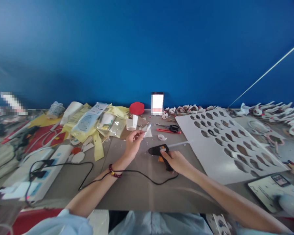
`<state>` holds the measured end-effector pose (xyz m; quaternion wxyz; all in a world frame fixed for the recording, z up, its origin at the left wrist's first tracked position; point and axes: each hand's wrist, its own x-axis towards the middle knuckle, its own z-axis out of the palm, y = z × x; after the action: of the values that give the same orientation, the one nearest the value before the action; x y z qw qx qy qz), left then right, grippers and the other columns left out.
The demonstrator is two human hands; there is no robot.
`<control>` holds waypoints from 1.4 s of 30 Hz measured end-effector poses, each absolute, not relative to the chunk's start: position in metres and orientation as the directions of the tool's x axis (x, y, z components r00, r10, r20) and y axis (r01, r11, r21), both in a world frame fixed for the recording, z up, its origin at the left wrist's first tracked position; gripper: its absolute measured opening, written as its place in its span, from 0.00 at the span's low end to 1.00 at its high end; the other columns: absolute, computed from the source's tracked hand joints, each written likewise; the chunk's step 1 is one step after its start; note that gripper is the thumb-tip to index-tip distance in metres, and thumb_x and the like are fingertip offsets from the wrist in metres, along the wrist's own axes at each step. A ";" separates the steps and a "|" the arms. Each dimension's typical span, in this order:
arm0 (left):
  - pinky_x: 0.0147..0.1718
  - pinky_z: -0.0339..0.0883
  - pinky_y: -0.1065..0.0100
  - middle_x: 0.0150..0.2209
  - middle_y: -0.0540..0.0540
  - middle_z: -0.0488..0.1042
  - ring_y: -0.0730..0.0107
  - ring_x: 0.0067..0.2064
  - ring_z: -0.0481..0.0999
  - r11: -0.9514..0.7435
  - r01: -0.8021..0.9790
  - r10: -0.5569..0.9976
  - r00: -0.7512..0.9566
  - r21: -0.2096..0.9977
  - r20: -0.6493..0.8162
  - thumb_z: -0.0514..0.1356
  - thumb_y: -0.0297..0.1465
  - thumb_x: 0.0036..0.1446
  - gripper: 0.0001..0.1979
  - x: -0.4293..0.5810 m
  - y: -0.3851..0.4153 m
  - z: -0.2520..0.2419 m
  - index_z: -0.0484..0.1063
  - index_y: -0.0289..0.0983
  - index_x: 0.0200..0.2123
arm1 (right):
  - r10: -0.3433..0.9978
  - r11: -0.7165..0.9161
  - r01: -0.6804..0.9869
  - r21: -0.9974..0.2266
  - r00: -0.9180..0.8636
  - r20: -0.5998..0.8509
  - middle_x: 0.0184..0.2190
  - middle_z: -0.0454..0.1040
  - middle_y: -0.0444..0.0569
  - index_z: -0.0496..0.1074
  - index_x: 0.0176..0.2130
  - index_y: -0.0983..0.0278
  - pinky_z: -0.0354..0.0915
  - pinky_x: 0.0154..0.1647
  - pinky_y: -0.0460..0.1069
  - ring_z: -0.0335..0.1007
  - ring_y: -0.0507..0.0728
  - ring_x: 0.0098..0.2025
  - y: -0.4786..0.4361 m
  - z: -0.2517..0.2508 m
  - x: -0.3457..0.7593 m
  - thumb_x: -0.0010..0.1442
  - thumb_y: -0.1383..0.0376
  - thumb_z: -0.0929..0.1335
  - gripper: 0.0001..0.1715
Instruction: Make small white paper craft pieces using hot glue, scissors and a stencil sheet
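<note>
My right hand point(177, 161) grips a black hot glue gun point(154, 150) by its handle, with a clear glue stick point(178, 143) poking out of its back. The gun's nose points left, toward my other hand. Fingers pinched, my left hand point(134, 142) holds a small white piece point(148, 127); its exact kind is too small to tell. The gun's black cord point(142, 172) crosses my left wrist. Beyond the gun lies a small white cutout point(162, 137) with red marks. Scissors point(173, 127) and a red pencil-like stick point(168, 131) are farther back.
On the right lies a white sheet point(205, 153) with leaf-shaped holes, beside a phone point(271, 192). White bird-like pieces point(274, 109) crowd the back right. Leftward are a power strip point(49, 173), packets point(88, 122) and a paper cup point(132, 123). A blue wall point(147, 49) stands behind.
</note>
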<state>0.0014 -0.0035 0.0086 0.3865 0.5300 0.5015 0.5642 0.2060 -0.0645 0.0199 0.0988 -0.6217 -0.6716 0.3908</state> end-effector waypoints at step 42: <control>0.31 0.66 0.70 0.38 0.44 0.79 0.68 0.34 0.75 -0.131 0.102 0.986 -0.090 0.986 0.140 0.64 0.37 0.48 0.13 0.004 -0.009 0.014 0.79 0.38 0.36 | 0.970 0.231 0.957 -0.174 -0.240 -0.033 0.41 0.74 0.56 0.76 0.42 0.64 0.58 0.42 0.51 0.69 0.62 0.45 0.017 0.039 0.210 0.61 0.51 0.62 0.22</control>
<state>0.0039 -0.0088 0.0145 0.4155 0.5315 0.5120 0.5318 0.2096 0.0172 0.0385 0.0412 -0.6152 -0.7834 0.0789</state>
